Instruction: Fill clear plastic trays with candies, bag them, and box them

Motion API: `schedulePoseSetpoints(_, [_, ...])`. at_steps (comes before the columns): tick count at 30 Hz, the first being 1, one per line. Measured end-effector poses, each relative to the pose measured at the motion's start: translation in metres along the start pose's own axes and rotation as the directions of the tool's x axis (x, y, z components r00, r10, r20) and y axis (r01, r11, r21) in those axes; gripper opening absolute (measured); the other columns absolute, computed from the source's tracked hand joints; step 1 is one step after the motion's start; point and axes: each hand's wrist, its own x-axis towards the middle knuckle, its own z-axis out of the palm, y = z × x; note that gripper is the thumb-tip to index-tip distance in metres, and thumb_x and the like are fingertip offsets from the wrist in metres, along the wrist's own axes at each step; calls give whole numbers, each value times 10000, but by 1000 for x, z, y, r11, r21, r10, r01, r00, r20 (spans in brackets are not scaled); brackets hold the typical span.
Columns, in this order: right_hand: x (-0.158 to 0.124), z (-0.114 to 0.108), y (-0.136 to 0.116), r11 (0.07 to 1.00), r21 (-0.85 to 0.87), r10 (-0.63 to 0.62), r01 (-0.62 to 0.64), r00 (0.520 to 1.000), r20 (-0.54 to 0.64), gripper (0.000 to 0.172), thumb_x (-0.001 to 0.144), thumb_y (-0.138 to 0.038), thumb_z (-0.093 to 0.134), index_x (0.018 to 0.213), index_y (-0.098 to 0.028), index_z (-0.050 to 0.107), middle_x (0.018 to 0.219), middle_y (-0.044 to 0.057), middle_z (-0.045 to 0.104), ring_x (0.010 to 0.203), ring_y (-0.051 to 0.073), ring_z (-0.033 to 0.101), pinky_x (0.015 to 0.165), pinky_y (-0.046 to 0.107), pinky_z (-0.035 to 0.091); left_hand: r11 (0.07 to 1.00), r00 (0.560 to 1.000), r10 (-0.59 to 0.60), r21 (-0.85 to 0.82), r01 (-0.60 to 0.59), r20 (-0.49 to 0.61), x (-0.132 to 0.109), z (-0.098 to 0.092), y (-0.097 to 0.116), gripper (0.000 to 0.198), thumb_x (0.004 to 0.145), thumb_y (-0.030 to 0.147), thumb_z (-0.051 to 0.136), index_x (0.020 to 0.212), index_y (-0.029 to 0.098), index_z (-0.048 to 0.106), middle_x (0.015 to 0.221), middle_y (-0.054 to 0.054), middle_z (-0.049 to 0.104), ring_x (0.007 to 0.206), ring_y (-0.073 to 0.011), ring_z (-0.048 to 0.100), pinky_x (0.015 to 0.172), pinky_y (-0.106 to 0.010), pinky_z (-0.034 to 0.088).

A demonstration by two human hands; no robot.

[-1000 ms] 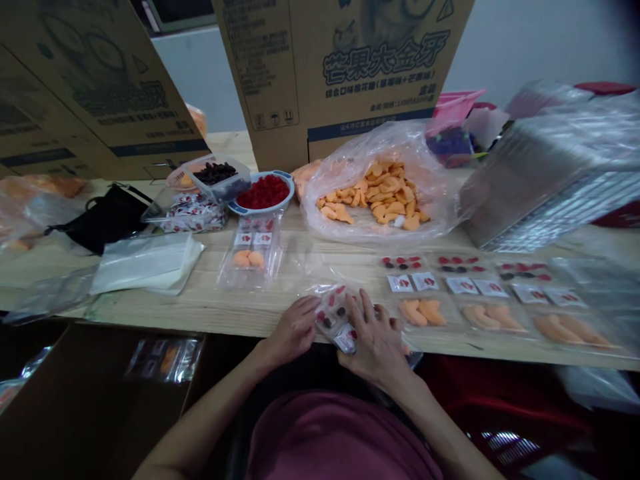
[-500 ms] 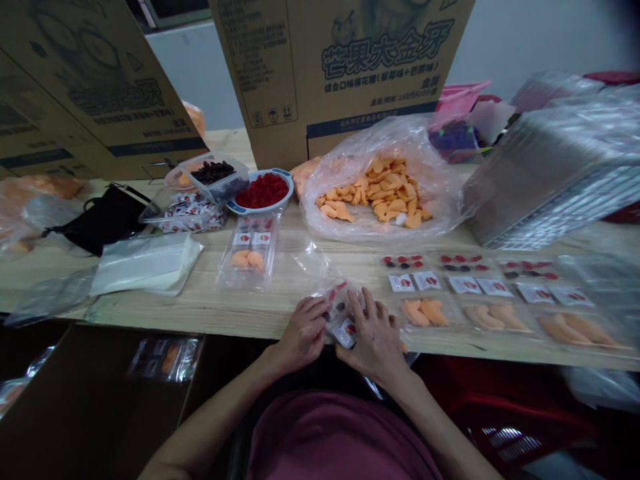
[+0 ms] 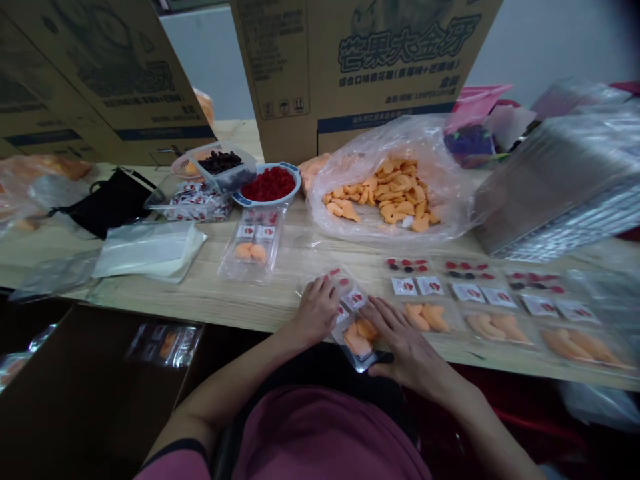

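A clear plastic candy pack [image 3: 358, 341] lies slanted between my hands at the front table edge, its lower end reaching past the edge. It holds orange candy pieces, small printed sachets and red pieces. My left hand [image 3: 316, 308] grips its left side with curled fingers. On the other side, my right hand [image 3: 405, 340] holds the pack's right edge, fingers stretched along it and the thumb lower down. Just right of that hand sits a filled tray [image 3: 425, 316] with two orange pieces, two sachets and red and dark pieces.
More filled trays [image 3: 500, 328] line the right side. A bagged pack [image 3: 251, 252] lies left of centre. Behind are a bag of orange candies [image 3: 395, 193], a bowl of red pieces [image 3: 269, 185], a stack of clear trays [image 3: 555, 180] and cardboard boxes [image 3: 370, 67]. An open carton [image 3: 100, 387] stands below left.
The candy pack has turned and come further into sight, now showing its sachets and orange pieces. My right hand has moved right and down to its edge. The camera view has shifted slightly.
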Motion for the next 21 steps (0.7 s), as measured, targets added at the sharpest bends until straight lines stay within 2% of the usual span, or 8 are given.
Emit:
schedulePoseSetpoints(3, [-1,2,7,999,-13,-39,38,997,-68,745,707,-334,751,1347,-185,400,1402,175,408,1279,345,378,983,503,409,999,999,48,-16,-48,4,2,3,4,240,844,157,486,1059,107,581,1217,-160,573,1186,-287,477,978,-426,403])
schedulePoseSetpoints(6, [9,10,1,997,-35,-70,65,985,-159,588,731,-424,733,1205,-174,491,1312,188,476,1156,360,477,881,500,470,981,986,165,-109,-163,16,-6,-2,8,303,826,143,509,1122,98,554,1242,-148,575,1215,-257,473,1039,-403,367])
schedulePoseSetpoints(9, [20,16,-10,995,-66,-90,76,966,-243,657,700,-482,752,1202,-161,474,1298,202,464,1139,366,473,869,497,462,942,959,276,-215,-258,57,-17,-11,9,299,806,120,510,1101,98,556,1208,-156,600,1214,-244,489,1062,-411,351])
schedulePoseSetpoints(12, [28,18,-17,987,-116,-139,113,956,-257,733,678,-465,780,1247,-140,452,1279,204,486,1139,366,458,864,483,447,924,953,297,-270,-272,59,-27,-18,3,244,811,115,484,1036,120,578,1210,-158,606,1228,-249,486,1071,-451,339])
schedulePoseSetpoints(17, [36,19,-18,977,-139,-190,164,961,-199,530,722,-361,765,1143,-141,530,1166,160,577,1066,329,493,828,441,430,947,979,204,-246,-205,-30,-34,-19,-16,285,831,71,431,1062,143,582,1179,-116,636,1255,-231,468,1075,-459,327])
schedulePoseSetpoints(21, [46,21,-19,980,-114,-182,161,959,-217,458,738,-253,735,1132,-139,532,1164,150,580,1058,317,488,826,431,425,910,953,298,-286,-302,-56,-37,-15,-14,178,815,83,480,926,152,600,1117,-104,656,1201,-215,508,1071,-422,335])
